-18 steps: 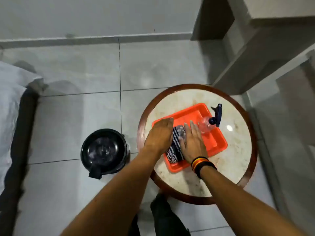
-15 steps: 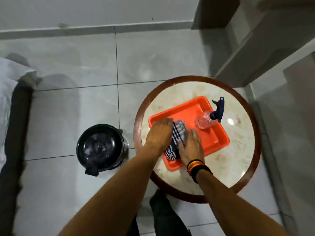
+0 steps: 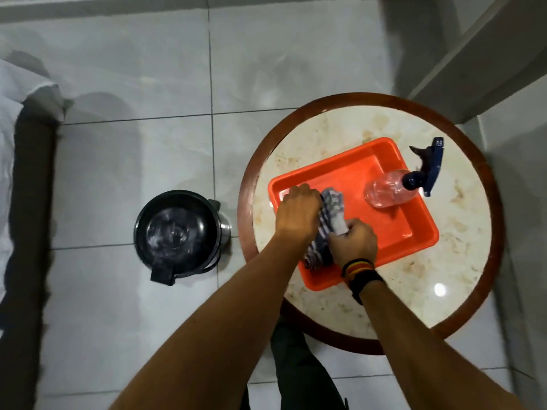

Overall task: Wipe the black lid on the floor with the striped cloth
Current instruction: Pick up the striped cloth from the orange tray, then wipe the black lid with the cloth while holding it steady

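The striped cloth, dark blue and white, lies bunched in the near left part of an orange tray on a round marble-topped table. My left hand is closed over the cloth's left side. My right hand has its fingers curled around the cloth's near right edge. The black lid, round and glossy with a hinge tab at its near edge, sits on the tiled floor to the left of the table, well apart from both hands.
A clear spray bottle with a dark blue trigger head lies on its side at the tray's far right. The round table has a dark wooden rim. A dark bed edge runs along the left. A grey cabinet stands at the far right.
My right hand was flat on the cloth and has now curled its fingers around it. My left hand has also closed on the cloth. The camera moved closer and shifted.
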Demonstrator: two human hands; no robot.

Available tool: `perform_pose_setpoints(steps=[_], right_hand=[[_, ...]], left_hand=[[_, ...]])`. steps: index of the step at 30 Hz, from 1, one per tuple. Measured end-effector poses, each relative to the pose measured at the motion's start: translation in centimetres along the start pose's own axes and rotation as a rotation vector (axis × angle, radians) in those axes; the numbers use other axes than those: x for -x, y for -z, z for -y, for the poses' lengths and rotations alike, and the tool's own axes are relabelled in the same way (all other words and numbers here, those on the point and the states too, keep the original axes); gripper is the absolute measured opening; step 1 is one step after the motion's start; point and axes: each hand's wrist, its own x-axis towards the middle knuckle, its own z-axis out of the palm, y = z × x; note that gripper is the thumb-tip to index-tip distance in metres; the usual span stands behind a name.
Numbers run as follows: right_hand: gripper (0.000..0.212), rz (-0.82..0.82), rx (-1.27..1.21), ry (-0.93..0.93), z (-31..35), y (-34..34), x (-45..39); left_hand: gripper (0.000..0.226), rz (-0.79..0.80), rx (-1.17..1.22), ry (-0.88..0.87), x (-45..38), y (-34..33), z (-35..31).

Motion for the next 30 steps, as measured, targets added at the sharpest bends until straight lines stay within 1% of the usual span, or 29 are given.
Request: perform_pose_setpoints(steps=[2,4,6,9,12,13,16,18,20,23,27,30], right_hand=[[0.027,-0.049,-0.142,0.01,0.5,0.5,0.9],[0.022,-0.127,-0.289,0.035,1.7,1.8,2.4],[0.017,-0.161,-0.426,0.064,3.1,3.4,3.7],[0.025,-0.156,-0.583,0.186,7.1,4.3,6.2],[0.029,-0.075,-0.638,0.319,11.9,3.1,8.4],[0.031,-0.052,-0.62,0.35,13.7,2.0,9.3],[0.026,0.036,-0.544,0.422,17.8,-2.2,11.2],[0.022,0.12,-0.461,0.463,19.7,-6.4,12.5],[0.021,0.187,-0.341,0.48,20.8,-10.2,13.4],[0.022,0.267,-0.115,0.5,20.9,-17.6,13.7],[0.024,0.357,0.083,0.52,19.8,-25.2,11.4],[0.032,0.405,0.173,0.54,19.1,-29.6,9.2]], left_hand=[[0.028,-0.041,0.204,-0.001,1.2,1.2,0.6],[0.027,-0.124,0.401,0.008,2.7,2.5,1.3],[0.024,-0.216,0.55,0.012,4.4,3.8,1.5],[0.024,-0.362,0.68,0.067,7.1,6.4,3.8],[0.021,-0.515,0.792,0.191,9.8,8.3,8.0],[0.021,-0.554,0.821,0.248,10.9,8.7,10.1],[0.022,-0.609,0.885,0.44,13.7,8.7,15.6],[0.02,-0.606,0.913,0.57,15.7,7.5,19.5],[0.016,-0.577,0.972,0.648,17.5,5.7,22.5],[0.01,-0.551,1.063,0.774,19.5,0.9,26.8],[0.012,-0.481,1.078,0.856,19.9,-4.9,29.9],[0.019,-0.46,0.92,0.869,19.8,-9.1,31.8]])
